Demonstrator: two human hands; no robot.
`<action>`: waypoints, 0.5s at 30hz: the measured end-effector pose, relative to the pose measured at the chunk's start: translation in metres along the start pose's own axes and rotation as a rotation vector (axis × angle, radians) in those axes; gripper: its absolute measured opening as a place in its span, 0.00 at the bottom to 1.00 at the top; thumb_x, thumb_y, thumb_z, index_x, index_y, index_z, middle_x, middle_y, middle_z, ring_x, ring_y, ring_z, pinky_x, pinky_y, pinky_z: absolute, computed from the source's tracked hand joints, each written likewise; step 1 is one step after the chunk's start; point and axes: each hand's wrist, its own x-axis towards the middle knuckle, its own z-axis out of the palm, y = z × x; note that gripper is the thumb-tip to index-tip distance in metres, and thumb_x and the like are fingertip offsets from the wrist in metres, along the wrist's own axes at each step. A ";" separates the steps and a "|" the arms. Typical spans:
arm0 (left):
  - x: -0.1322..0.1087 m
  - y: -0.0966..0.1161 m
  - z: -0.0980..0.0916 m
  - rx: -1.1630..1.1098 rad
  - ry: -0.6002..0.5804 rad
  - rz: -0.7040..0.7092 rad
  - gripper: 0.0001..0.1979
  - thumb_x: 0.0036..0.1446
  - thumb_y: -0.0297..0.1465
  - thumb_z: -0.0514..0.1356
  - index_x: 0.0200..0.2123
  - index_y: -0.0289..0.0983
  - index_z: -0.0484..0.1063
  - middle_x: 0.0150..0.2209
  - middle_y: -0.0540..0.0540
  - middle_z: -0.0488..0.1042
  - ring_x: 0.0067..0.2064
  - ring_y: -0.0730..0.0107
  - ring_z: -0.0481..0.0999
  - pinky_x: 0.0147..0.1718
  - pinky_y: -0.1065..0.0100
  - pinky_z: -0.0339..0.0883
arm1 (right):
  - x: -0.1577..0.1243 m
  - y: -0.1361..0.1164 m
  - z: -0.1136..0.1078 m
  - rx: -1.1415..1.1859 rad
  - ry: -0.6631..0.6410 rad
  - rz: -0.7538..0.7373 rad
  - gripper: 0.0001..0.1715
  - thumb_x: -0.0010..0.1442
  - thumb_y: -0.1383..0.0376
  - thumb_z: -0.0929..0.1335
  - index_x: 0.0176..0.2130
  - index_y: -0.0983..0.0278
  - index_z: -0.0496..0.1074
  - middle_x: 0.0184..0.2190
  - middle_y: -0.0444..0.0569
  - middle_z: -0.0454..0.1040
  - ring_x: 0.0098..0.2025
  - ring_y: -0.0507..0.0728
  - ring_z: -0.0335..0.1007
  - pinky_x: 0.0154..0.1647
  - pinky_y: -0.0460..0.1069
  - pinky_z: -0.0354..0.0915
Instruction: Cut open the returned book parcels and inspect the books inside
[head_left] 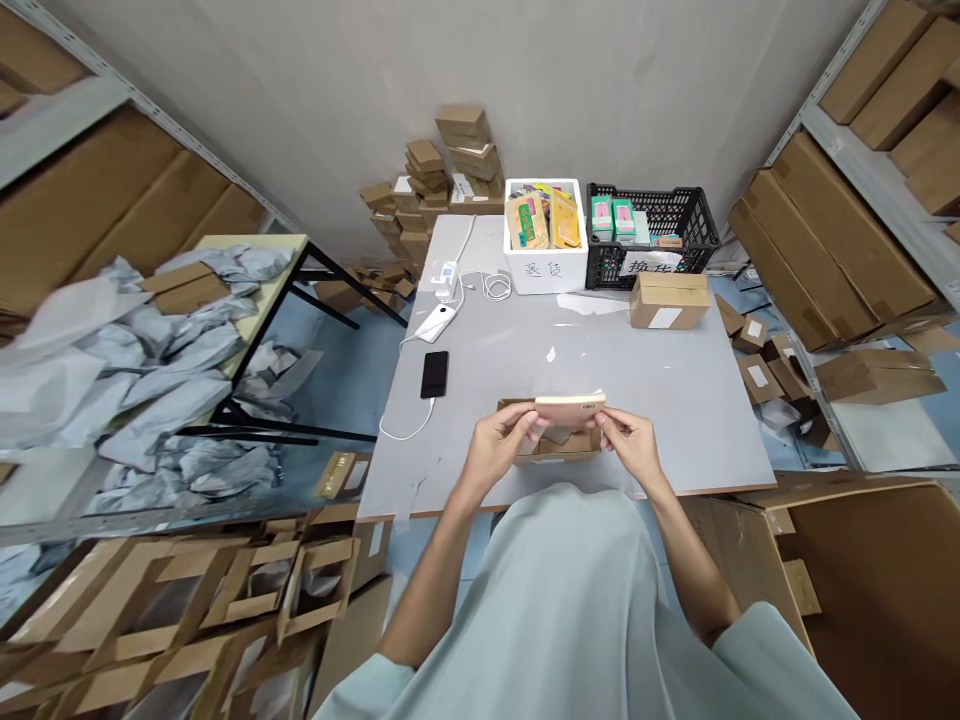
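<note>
Between my two hands is a pale pink booklet (568, 409) with light edges like pages and a small barcode at its right end. My left hand (501, 436) pinches its left end between thumb and fingers. At the right end, the fingers and thumb of my right hand (628, 440) are closed on it. Just beneath the booklet, an open cardboard box (559, 455) rests on the table; the booklet and my hands cover part of it. Inside the box something pale shows, too hidden to name.
On the grey table (487, 350) are a charging phone (434, 374), a power strip (437, 321), a white bin (545, 268) of packets, a black crate (652, 240) and a closed carton (669, 301). A large open carton (862, 580) stands right; grey plastic bags (180, 350) lie left.
</note>
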 end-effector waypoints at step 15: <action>-0.001 -0.043 0.006 -0.064 -0.056 -0.137 0.44 0.63 0.58 0.72 0.75 0.43 0.72 0.72 0.27 0.75 0.42 0.64 0.87 0.49 0.58 0.84 | 0.019 0.047 0.012 0.288 -0.072 0.128 0.47 0.56 0.44 0.83 0.68 0.57 0.79 0.50 0.55 0.88 0.28 0.54 0.80 0.31 0.51 0.80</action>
